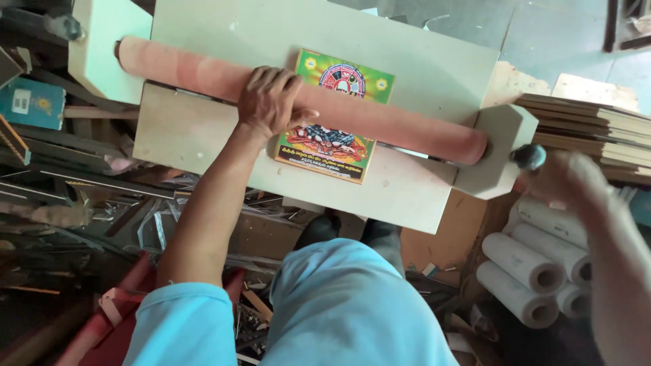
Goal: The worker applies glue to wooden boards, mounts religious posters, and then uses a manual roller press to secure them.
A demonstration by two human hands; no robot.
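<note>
A long reddish roller [407,129] lies across a pale wooden press table [203,135]. A colourful printed picture board [332,146] sits under the roller, half on each side. My left hand [271,102] rests palm down on the roller, right beside the board's left edge. My right hand [576,179] is blurred at the right end of the machine, next to the dark crank knob [529,157]; its grip on the knob is unclear.
A stack of thin boards [583,129] lies to the right of the machine. White paper rolls [529,268] stand below it. Scrap strips and wood offcuts [81,203] clutter the floor at left. My legs in light blue trousers [352,305] are below the table.
</note>
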